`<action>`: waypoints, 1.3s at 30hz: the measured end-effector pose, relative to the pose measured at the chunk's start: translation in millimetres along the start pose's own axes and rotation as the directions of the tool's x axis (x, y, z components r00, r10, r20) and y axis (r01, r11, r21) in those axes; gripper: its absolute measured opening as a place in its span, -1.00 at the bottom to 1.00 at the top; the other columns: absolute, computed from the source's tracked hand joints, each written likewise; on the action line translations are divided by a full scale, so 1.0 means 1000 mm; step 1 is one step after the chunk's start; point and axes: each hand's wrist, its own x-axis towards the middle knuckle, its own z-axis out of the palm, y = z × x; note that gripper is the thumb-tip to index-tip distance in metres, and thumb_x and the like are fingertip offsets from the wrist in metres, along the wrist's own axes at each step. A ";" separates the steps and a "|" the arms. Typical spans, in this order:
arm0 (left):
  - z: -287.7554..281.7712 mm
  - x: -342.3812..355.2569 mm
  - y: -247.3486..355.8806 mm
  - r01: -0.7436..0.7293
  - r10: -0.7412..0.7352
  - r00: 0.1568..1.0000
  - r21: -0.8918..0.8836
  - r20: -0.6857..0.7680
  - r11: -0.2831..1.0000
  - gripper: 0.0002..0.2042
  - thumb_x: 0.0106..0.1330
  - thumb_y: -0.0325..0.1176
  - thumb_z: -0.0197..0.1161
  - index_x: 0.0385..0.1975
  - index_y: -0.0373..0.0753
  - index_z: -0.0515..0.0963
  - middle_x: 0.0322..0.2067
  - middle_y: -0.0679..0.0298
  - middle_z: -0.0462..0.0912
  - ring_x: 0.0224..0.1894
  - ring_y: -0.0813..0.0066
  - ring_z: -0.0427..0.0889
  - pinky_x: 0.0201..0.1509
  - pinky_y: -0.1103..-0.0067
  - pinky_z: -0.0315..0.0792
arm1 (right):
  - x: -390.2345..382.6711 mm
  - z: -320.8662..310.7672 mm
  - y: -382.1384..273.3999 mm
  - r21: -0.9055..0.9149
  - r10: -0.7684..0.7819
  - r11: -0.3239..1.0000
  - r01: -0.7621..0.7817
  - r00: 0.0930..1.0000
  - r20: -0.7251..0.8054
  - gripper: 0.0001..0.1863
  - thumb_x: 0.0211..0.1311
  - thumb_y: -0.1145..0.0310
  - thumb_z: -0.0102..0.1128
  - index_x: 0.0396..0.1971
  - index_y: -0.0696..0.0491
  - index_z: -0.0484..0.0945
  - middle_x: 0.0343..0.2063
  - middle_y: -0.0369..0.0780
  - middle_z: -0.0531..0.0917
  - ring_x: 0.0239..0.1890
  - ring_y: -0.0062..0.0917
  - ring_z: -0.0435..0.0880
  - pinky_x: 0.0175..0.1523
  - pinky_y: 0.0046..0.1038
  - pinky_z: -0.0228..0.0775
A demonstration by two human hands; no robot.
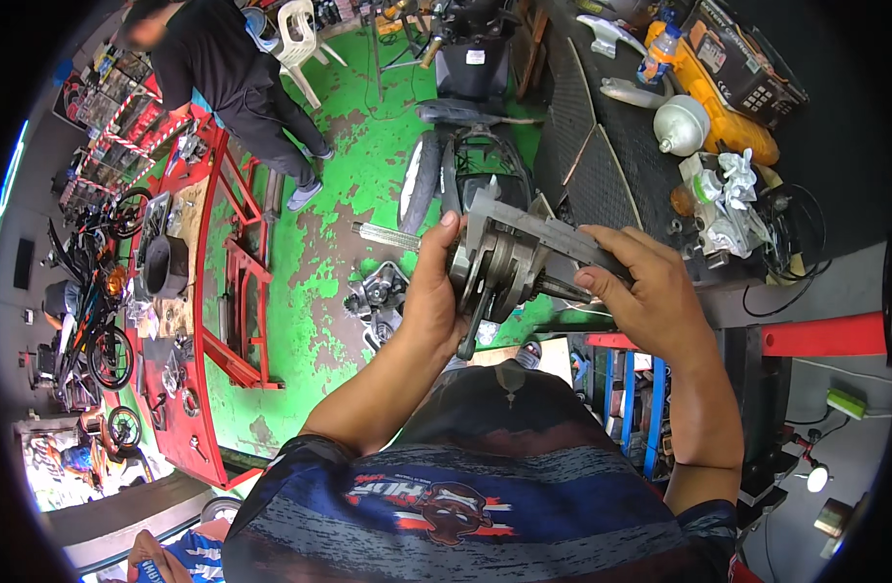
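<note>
In front of my chest my left hand (pixel 429 293) is wrapped round an engine crankshaft (pixel 509 264), its thumb raised along the near web. One splined shaft end sticks out to the left, the other points right under my right hand. A connecting rod (pixel 481 316) hangs down from between the round webs. My right hand (pixel 650 291) grips a metal vernier caliper (pixel 543 229) by its right part, fingers over the beam and thumb below. The caliper lies across the top of the crankshaft, its jaws at the webs. Whether both jaws touch cannot be made out.
A dark bench (pixel 621 146) at the right bears a bottle (pixel 663 49), a white bulb (pixel 681 124) and crumpled plastic. Engine parts (pixel 380 299) lie on the green floor (pixel 314 253) beyond. At left, a person (pixel 222 58) leans over a red workbench (pixel 195 389); motorcycles stand behind.
</note>
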 end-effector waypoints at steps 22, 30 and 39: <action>-0.001 -0.004 -0.001 -0.078 0.077 0.996 0.028 0.047 0.997 -0.41 0.51 0.12 0.15 0.28 -0.27 0.47 0.04 0.06 0.70 0.02 0.28 0.75 0.16 0.33 0.66 | 0.002 -0.002 -0.001 -0.025 -0.064 0.998 0.065 0.997 0.048 -0.52 0.37 0.20 0.38 0.12 0.24 0.61 -0.31 -0.02 0.66 -0.33 -0.16 0.67 -0.20 -0.23 0.51; -0.006 -0.004 -0.004 -0.108 0.104 0.990 0.045 0.099 0.993 -0.30 0.47 0.15 0.21 0.39 -0.29 0.37 0.20 0.03 0.58 0.19 0.22 0.63 0.30 0.30 0.55 | -0.001 0.001 0.003 -0.091 -0.160 0.983 0.161 0.987 0.009 -0.50 0.33 0.25 0.41 0.18 0.18 0.60 -0.40 -0.08 0.57 -0.38 -0.21 0.60 -0.25 -0.25 0.45; -0.014 -0.006 -0.007 -0.145 0.129 0.976 0.081 0.173 0.986 -0.19 0.38 0.22 0.32 0.44 -0.24 0.30 0.21 0.03 0.51 0.23 0.21 0.58 0.32 0.28 0.53 | -0.008 0.009 0.009 -0.257 -0.289 0.930 0.263 0.955 -0.071 -0.40 0.19 0.20 0.48 0.20 0.13 0.60 -0.46 -0.15 0.54 -0.49 -0.29 0.57 -0.36 -0.29 0.44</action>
